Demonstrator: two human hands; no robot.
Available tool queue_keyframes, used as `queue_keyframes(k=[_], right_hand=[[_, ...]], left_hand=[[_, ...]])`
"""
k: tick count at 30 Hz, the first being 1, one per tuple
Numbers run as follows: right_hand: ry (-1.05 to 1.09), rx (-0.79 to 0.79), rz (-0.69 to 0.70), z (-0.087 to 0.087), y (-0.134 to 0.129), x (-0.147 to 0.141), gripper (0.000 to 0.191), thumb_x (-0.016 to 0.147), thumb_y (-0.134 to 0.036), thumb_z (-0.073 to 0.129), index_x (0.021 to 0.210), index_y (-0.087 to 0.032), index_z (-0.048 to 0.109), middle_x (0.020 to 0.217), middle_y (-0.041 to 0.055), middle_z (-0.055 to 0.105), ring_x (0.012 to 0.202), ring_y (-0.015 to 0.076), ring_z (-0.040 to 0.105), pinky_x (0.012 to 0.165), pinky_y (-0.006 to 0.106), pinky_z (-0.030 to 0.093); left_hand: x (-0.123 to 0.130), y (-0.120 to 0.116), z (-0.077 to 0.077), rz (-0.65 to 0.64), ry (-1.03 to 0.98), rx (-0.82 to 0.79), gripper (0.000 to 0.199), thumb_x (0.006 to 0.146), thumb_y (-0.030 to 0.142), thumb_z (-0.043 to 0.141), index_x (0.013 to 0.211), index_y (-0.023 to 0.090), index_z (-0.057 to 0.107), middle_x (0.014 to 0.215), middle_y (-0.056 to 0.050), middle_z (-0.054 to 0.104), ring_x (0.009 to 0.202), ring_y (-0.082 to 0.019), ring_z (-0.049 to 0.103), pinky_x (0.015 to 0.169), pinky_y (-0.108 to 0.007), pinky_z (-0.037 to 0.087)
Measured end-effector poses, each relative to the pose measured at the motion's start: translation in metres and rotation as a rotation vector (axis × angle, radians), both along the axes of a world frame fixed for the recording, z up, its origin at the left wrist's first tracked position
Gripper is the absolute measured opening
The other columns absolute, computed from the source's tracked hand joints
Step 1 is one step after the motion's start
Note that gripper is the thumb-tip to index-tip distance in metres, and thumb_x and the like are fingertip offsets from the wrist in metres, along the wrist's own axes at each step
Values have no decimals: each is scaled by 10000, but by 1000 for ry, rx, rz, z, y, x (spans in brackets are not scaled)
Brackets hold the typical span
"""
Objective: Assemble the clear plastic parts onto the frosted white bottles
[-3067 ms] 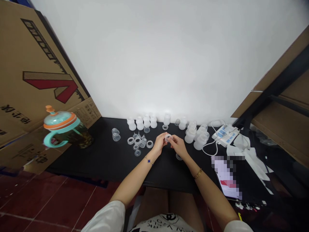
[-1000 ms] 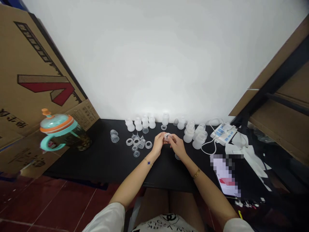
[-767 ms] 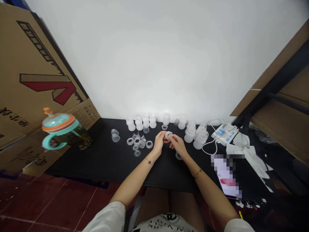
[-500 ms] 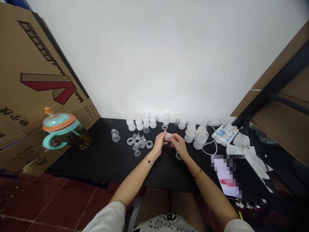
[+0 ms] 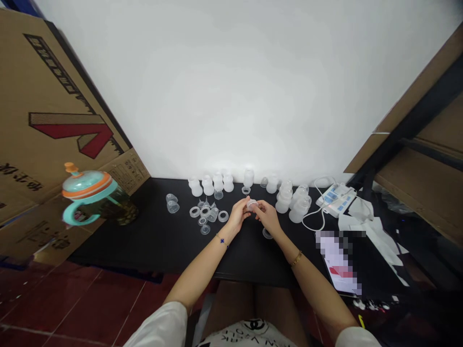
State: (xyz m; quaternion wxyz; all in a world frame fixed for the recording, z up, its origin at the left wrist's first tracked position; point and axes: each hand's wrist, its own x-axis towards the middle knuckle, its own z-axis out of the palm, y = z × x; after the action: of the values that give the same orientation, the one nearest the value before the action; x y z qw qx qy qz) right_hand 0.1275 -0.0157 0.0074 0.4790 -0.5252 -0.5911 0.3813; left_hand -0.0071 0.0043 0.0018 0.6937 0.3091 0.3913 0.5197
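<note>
Head view: left hand [image 5: 237, 215] and right hand [image 5: 267, 218] close together above black table [image 5: 162, 246]. Fingertips [image 5: 257, 206] of both hands pinched narrow on small clear plastic piece [image 5: 251, 204], held between hands. Clear rings [image 5: 223, 216] lie left of hands; frosted bottles [image 5: 284, 202] stand beyond right hand; clear disc [image 5: 267, 233] lies on table just beside right wrist.

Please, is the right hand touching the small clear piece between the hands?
Touching: the head view shows the fingers of the right hand pressed against the small clear piece.
</note>
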Motion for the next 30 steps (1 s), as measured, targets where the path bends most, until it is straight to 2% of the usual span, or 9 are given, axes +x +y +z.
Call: queue_keyframes(k=[5, 15, 19, 24, 30], right_hand=[[-32, 31, -25, -1, 0, -1, 288, 852, -492, 601, 818, -208, 634, 665, -7, 651, 509, 146, 584, 502, 255, 425], [-155, 70, -82, -1, -2, -1, 275, 871, -470, 567, 787, -215, 623, 618, -22, 587, 521, 146, 545, 507, 250, 394], [-88, 69, -51, -3, -1, -1, 279, 873, -482, 578, 816, -213, 623, 615, -30, 575, 502, 134, 534, 493, 245, 398], [92, -83, 41, -2, 2, -1, 349, 834, -542, 613, 926, -206, 637, 674, -23, 612, 466, 123, 542, 417, 229, 385], [98, -122, 70, -6, 5, 0, 285, 813, -481, 617, 896, -210, 638, 688, -21, 631, 469, 110, 554, 406, 205, 391]], left_hand=[[1, -2, 1, 38, -11, 9, 417, 673, 531, 851, 827, 168, 715, 745, -10, 692, 641, -105, 599, 593, -214, 397], [1, 1, 0, 32, -47, -57, 372, 695, 467, 862, 834, 150, 727, 734, -4, 693, 615, -85, 584, 606, -215, 389], [0, 1, -1, 26, -72, -51, 334, 730, 430, 845, 863, 144, 734, 734, -12, 701, 606, -87, 592, 588, -211, 397], [0, 2, -1, 33, -141, -99, 247, 766, 352, 811, 843, 142, 708, 689, -7, 690, 558, -85, 585, 551, -201, 413], [-2, 5, -4, 10, -140, -103, 200, 783, 269, 754, 929, 134, 732, 691, -13, 699, 548, -87, 593, 546, -194, 425]])
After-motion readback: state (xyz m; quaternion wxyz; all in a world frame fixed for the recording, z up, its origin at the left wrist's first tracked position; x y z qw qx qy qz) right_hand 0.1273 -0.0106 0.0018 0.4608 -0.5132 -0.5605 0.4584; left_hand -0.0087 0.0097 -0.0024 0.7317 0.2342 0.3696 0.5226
